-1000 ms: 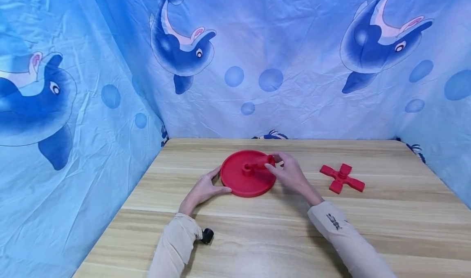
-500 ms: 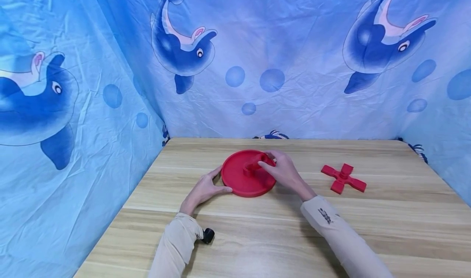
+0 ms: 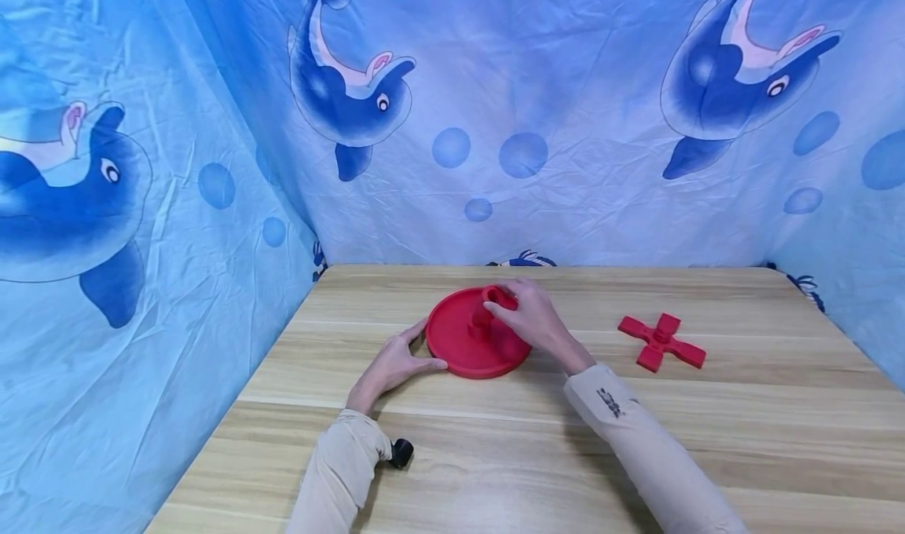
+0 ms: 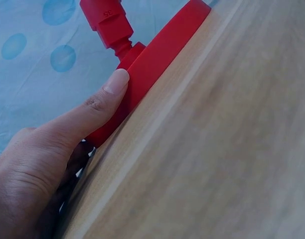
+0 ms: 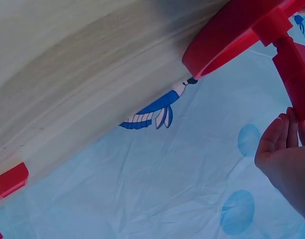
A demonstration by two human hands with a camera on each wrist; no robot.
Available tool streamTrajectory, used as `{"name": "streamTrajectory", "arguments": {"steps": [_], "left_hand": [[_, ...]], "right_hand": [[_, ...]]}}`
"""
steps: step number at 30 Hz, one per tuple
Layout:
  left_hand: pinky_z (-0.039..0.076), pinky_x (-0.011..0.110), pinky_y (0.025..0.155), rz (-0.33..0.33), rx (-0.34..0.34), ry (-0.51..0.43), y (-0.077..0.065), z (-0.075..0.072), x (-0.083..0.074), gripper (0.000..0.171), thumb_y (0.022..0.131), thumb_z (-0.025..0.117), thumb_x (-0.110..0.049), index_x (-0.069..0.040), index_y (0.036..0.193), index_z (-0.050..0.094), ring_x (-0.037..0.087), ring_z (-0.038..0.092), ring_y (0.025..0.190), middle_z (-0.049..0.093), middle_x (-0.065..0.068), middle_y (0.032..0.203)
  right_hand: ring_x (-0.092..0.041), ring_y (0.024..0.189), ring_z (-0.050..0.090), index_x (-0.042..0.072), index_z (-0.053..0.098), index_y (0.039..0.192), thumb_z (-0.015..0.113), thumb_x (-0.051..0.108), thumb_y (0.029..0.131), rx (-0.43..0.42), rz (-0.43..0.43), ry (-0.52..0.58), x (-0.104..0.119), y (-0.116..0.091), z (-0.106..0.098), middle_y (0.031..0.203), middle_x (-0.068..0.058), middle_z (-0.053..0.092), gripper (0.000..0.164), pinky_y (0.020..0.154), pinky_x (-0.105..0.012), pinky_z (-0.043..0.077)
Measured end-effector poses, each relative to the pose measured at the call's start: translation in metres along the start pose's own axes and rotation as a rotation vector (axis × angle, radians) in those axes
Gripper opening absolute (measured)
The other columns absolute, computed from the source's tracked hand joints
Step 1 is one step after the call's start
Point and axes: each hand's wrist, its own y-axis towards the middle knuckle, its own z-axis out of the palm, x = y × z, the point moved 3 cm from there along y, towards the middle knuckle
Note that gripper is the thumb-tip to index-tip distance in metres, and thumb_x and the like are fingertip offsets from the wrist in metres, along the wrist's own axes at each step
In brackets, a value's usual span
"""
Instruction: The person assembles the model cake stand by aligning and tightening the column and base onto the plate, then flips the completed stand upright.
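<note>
A round red tray point(image 3: 459, 353) with a low rim and a central socket lies on the table. My left hand point(image 3: 391, 367) holds its left edge, the thumb point(image 4: 105, 99) along the near rim and the other fingers round the far side. Between thumb and fingers, my right hand point(image 3: 536, 314) pinches the top of a red post point(image 3: 484, 312). In the left wrist view the post's narrow, ridged lower end meets the socket. The post point(image 5: 295, 74) stands steeply, leaning slightly. Fingers partly cover its top.
A red cross-shaped piece point(image 3: 652, 347) with a raised hub lies right of the tray on the wooden table point(image 3: 495, 455). Blue cloth point(image 3: 580, 220) printed with dolphins hangs behind and at the sides. A small black device point(image 3: 401, 453) sits at the left cuff.
My right hand has moved left with the post and raised it from a strong rightward slant to nearly upright over the socket. My left hand stays on the tray's edge.
</note>
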Motion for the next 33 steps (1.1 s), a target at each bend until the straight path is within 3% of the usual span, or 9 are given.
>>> {"name": "streamTrajectory", "arguments": {"steps": [15,23,33], "left_hand": [[0.038,0.055,0.115,0.008,0.004,-0.013,0.0,-0.001,0.0,0.104,0.077,0.088,-0.057,-0.02,0.161,0.039,0.031,0.039,0.146,0.046,0.009,0.158],[0.039,0.055,0.114,0.003,0.002,-0.008,0.0,0.0,0.001,0.104,0.078,0.087,-0.057,-0.02,0.162,0.039,0.031,0.04,0.146,0.046,0.008,0.159],[0.038,0.054,0.115,0.03,0.002,-0.005,0.0,0.001,0.001,0.102,0.079,0.088,-0.053,-0.017,0.161,0.039,0.032,0.04,0.146,0.046,0.011,0.158]], "right_hand": [[-0.035,0.128,0.051,0.002,0.067,0.134,0.078,0.025,0.096,0.029,-0.019,-0.062,0.012,0.016,0.007,0.128,-0.015,0.062,0.046,0.089,-0.047,0.06],[-0.026,0.11,0.056,0.004,0.073,0.127,0.08,0.026,0.094,0.056,-0.035,-0.144,0.016,0.018,0.011,0.115,-0.01,0.062,0.04,0.084,-0.04,0.06],[-0.03,0.117,0.057,-0.001,0.066,0.135,0.073,0.02,0.098,0.088,-0.036,-0.073,0.01,0.018,0.019,0.126,-0.016,0.065,0.043,0.09,-0.043,0.059]]}}
